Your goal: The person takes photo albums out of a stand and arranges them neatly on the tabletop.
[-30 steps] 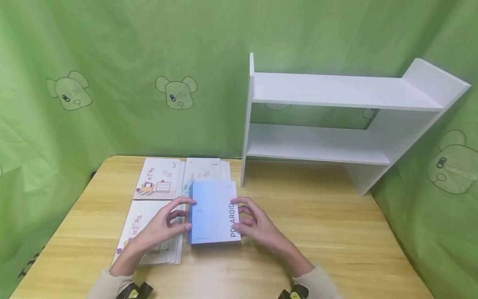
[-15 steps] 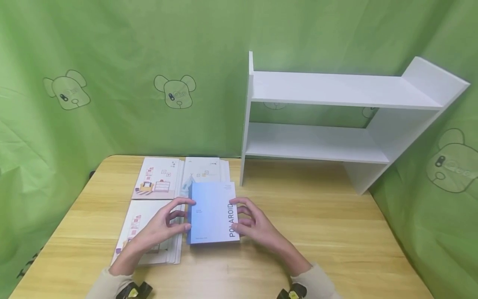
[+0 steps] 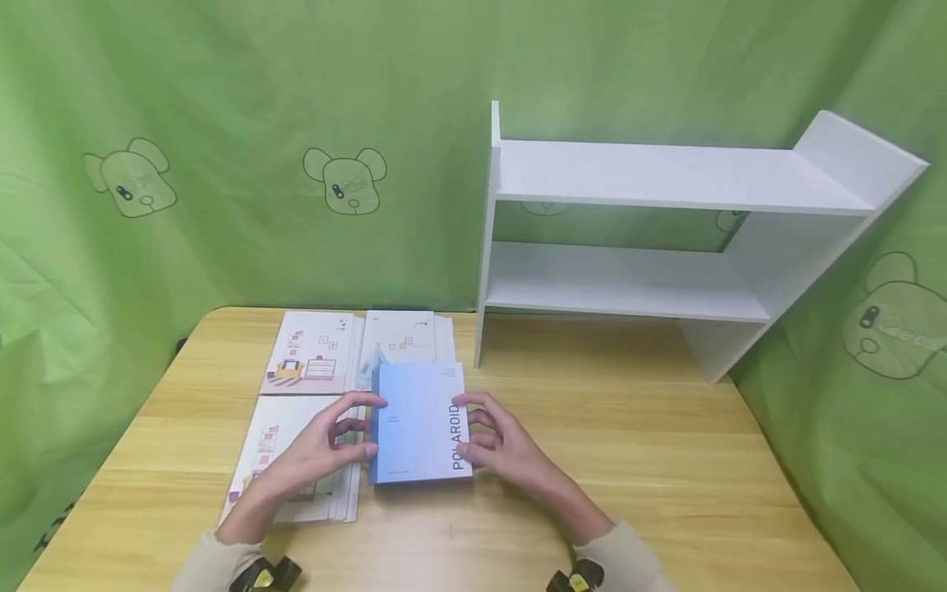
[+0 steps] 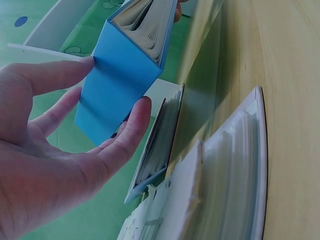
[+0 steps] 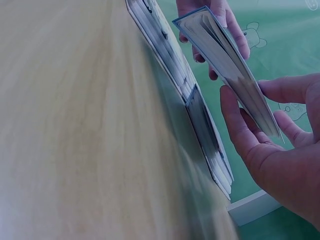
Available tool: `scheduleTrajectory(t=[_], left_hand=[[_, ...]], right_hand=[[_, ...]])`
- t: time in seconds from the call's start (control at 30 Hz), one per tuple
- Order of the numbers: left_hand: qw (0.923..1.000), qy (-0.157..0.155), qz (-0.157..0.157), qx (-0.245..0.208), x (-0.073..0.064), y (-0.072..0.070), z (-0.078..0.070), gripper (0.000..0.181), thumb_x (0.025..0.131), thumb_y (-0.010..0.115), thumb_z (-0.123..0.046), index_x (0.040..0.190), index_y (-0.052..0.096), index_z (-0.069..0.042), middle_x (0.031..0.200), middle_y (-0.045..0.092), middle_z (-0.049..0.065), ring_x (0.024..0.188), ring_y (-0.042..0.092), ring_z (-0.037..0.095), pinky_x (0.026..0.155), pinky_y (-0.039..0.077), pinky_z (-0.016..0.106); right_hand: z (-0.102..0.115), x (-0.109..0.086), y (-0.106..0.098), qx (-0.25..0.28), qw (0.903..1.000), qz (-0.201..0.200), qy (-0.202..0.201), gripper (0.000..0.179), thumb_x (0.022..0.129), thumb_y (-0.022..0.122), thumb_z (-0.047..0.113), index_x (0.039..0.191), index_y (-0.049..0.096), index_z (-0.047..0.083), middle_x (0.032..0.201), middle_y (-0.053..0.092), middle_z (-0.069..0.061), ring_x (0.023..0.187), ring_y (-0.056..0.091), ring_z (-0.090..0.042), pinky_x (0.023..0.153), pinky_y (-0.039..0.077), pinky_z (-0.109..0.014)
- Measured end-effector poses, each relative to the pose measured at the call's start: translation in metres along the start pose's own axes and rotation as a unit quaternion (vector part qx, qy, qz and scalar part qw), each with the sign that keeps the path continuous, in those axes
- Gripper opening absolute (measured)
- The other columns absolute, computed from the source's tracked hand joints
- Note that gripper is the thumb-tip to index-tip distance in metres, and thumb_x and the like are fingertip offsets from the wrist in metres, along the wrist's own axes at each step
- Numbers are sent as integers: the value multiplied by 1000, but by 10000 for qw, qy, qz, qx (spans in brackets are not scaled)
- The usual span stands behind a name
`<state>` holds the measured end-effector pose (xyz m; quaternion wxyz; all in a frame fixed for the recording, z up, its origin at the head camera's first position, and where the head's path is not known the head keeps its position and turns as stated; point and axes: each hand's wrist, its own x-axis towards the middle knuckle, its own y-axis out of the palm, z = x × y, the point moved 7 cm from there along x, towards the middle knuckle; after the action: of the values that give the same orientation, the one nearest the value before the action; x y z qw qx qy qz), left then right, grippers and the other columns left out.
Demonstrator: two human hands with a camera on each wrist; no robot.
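A blue-to-white photo album (image 3: 418,432) marked POLAROID is held between both hands, raised over the table. My left hand (image 3: 314,448) grips its spine side, thumb and fingers on opposite covers; the left wrist view shows the plain blue spine (image 4: 117,75). On the opposite edge, my right hand (image 3: 510,444) pinches the covers near the lettering. Page edges (image 5: 225,62) show in the right wrist view, and the album is closed. Beneath and left of the hands lie white albums with pink drawings: one at the back left (image 3: 314,345), one behind the blue album (image 3: 403,329), one under the left forearm (image 3: 277,427).
A white two-tier shelf (image 3: 629,284) stands at the back right of the wooden table (image 3: 636,460), with bare boards. Green cloth (image 3: 244,247) with bear-head outlines hangs behind and at the sides. Camera straps (image 3: 266,574) circle the wrists.
The head view has shifted slightly. Both hands keep the same grip on the photo album, which stays almost still and sits slightly lower in view.
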<state>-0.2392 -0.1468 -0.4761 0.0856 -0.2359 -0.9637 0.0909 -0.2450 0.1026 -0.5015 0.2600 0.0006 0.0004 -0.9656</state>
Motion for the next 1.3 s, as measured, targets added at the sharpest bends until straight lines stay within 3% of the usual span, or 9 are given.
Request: scheduleTrajectory(t=[0.23,0.57,0.9,1.3], left_hand=[[9998,-151,1,127,1,-1,5,57,88,76,1,139,52,-5,147,45,21,119,55,47,87,63,40],[9998,-30,37,205,1,-1,6,54,87,76,2,136,52,0,144,45,25,117,54,46,88,62,37],[9992,-245,164,257,1,0,10,54,88,76,1,137,51,1,144,45,27,117,54,47,88,62,35],[9992,-247,261,197,0,0,13,55,88,75,2,137,49,3,142,45,28,114,53,45,86,63,35]], right_hand=[[-3,1,1,-52,10000,79,-17,65,92,73,2,149,44,12,128,58,-22,100,71,-32,86,63,-44],[-8,2,3,-40,9999,43,118,65,91,73,1,147,46,15,130,58,-20,103,70,-35,88,62,-45],[-10,1,5,-137,9997,26,220,63,92,73,1,148,45,11,127,61,-21,107,70,-34,90,62,-39],[-16,2,7,-132,9995,-7,295,64,90,74,0,147,47,13,126,59,-23,107,69,-34,89,62,-40]])
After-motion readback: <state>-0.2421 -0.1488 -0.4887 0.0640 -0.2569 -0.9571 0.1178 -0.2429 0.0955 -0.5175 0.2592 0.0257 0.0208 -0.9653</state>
